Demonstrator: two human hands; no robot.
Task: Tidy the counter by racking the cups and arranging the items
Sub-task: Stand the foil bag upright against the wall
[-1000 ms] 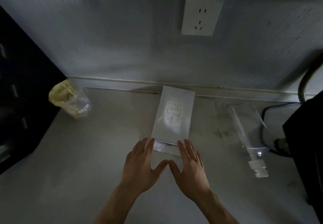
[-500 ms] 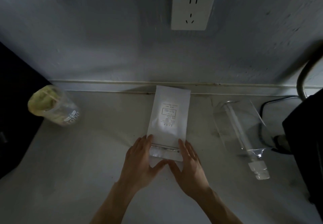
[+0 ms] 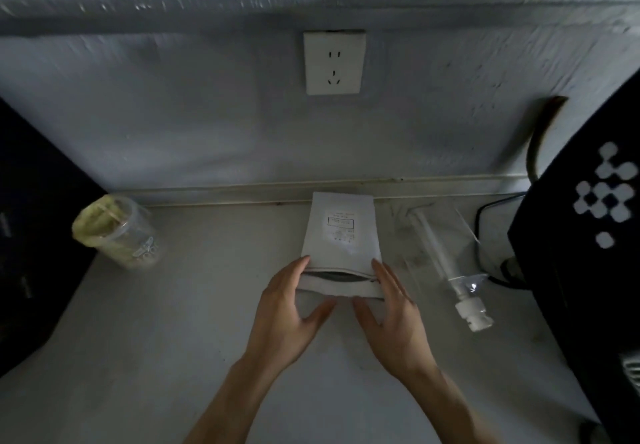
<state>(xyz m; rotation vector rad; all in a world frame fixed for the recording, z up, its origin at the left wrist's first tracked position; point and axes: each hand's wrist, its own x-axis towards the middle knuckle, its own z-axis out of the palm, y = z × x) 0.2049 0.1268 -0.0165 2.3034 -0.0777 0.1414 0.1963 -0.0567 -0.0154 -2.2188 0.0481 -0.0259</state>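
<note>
Pouch (image 3: 341, 232): matt white, paper-like. Jar (image 3: 119, 232): clear glossy plastic. Counter (image 3: 173, 322): matt, smooth, pale. Wall (image 3: 173, 114): rough painted plaster. Pump bottle (image 3: 446, 256): clear plastic.

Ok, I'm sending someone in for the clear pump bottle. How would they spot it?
Find the wall socket, then drop to the counter. Right of the white pouch lies the pump bottle: transparent, on its side, white nozzle toward the front edge.

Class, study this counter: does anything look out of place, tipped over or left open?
Yes. The clear pump bottle lies on its side on the counter instead of upright. The white pouch, between the left hand and right hand, gapes open at its near end.
</note>
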